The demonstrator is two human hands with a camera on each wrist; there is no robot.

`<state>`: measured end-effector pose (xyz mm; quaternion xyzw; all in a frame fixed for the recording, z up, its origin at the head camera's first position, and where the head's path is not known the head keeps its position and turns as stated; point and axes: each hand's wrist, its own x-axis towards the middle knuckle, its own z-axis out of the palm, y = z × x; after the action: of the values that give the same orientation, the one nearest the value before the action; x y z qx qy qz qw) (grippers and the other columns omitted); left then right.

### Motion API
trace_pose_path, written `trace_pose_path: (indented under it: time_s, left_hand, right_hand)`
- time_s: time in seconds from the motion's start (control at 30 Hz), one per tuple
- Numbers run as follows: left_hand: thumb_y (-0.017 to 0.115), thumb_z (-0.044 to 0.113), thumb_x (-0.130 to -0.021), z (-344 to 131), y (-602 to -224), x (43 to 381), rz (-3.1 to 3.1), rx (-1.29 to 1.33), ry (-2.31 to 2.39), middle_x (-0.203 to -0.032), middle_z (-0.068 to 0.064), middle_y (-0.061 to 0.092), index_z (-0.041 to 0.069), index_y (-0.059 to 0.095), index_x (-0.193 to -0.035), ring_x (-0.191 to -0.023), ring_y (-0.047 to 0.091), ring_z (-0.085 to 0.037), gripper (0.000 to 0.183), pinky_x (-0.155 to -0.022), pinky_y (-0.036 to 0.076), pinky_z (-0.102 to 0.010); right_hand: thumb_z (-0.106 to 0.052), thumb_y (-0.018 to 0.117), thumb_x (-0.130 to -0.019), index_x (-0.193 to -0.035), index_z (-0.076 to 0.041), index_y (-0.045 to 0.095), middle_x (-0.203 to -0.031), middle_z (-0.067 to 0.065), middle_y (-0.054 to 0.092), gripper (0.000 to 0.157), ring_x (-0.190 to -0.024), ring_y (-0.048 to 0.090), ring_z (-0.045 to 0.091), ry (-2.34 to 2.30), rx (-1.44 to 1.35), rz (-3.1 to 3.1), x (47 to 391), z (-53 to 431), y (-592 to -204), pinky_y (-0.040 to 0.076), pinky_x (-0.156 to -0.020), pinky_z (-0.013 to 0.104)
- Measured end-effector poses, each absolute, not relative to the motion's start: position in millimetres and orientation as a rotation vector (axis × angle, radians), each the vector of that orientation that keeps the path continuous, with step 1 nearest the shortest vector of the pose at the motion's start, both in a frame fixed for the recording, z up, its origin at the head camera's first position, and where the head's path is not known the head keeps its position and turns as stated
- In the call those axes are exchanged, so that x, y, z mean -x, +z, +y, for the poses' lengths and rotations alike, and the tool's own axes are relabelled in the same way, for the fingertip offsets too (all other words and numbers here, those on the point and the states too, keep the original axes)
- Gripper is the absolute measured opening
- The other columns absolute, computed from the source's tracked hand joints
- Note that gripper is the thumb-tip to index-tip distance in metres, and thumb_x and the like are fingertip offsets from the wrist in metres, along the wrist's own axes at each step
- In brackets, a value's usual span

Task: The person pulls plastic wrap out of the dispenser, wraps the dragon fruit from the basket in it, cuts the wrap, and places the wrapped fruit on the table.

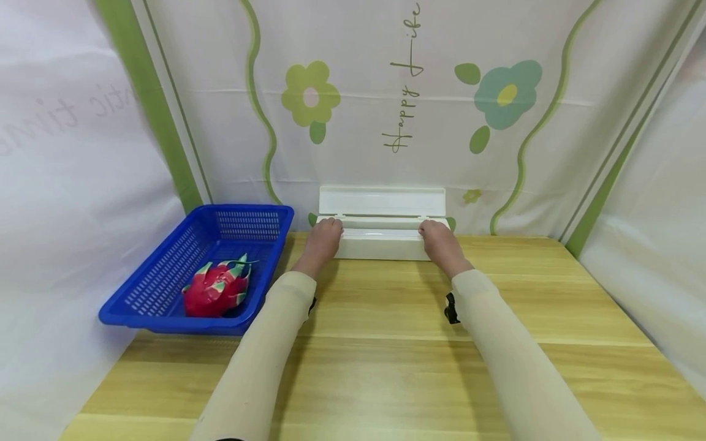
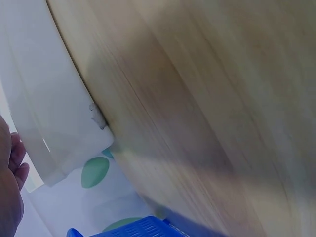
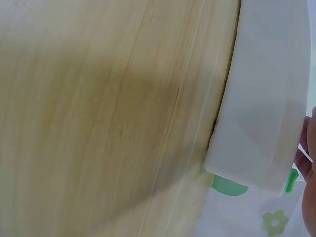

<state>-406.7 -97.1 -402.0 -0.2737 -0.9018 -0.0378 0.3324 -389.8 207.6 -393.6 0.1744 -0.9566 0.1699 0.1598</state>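
Observation:
A long white box (image 1: 380, 248), which looks like a cling film dispenser, stands at the table's far edge. Its hinged lid (image 1: 382, 201) is raised and leans back toward the curtain. My left hand (image 1: 325, 236) grips the box at its left end, fingers curled over the top edge. At the opposite end my right hand (image 1: 439, 239) holds it the same way. A shiny pale strip (image 1: 380, 233) runs along the opening between the hands. In the wrist views the fingertips are partly behind the box wall, so whether they also pinch film is hidden.
To the left, a blue plastic basket (image 1: 265, 275) holds a red dragon fruit (image 1: 215, 291) with green-tipped scales. The wooden table (image 1: 380, 367) extends toward me. A white curtain (image 1: 364, 110) with printed flowers hangs right behind the box, with more cloth at both sides.

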Motion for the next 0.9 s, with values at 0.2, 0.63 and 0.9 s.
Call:
trace_pose_path:
  time_s: [0.2, 0.63, 0.9]
  left_hand:
    - [0.059, 0.005, -0.096, -99.6, -405.1, 408.4, -2.324, 0.743, -0.118, -0.079, -0.016, 0.059, -0.004, 0.059, -0.088, -0.072, 0.059, -0.031, 0.012, -0.063, 0.052, -0.038]
    - [0.069, 0.003, -0.089, -101.0, -405.4, 405.5, -2.326, 0.771, -0.130, -0.086, -0.016, 0.063, -0.004, 0.062, -0.097, -0.077, 0.061, -0.031, 0.013, -0.067, 0.053, -0.036]
    - [0.069, 0.006, -0.090, -98.9, -403.6, 403.8, -2.330, 0.737, -0.112, -0.078, -0.015, 0.057, -0.003, 0.071, -0.082, -0.070, 0.056, -0.029, 0.011, -0.062, 0.051, -0.037]
  right_hand:
    - [-0.010, 0.050, -0.102, -0.101, 0.003, 0.057, -0.095, 0.018, 0.063, 0.015, -0.091, 0.059, 0.033, 0.491, -0.516, -2.732, 388.8, 208.1, -391.6, 0.048, -0.082, 0.044]
    - [-0.008, 0.056, -0.099, -0.111, 0.004, 0.058, -0.106, 0.020, 0.064, 0.017, -0.100, 0.059, 0.036, 0.513, -0.499, -2.739, 390.5, 207.5, -392.5, 0.047, -0.088, 0.046]
    - [-0.006, 0.056, -0.098, -0.113, 0.006, 0.066, -0.100, 0.019, 0.061, 0.021, -0.097, 0.057, 0.037, 0.419, -0.553, -2.697, 389.6, 206.2, -392.9, 0.046, -0.090, 0.046]
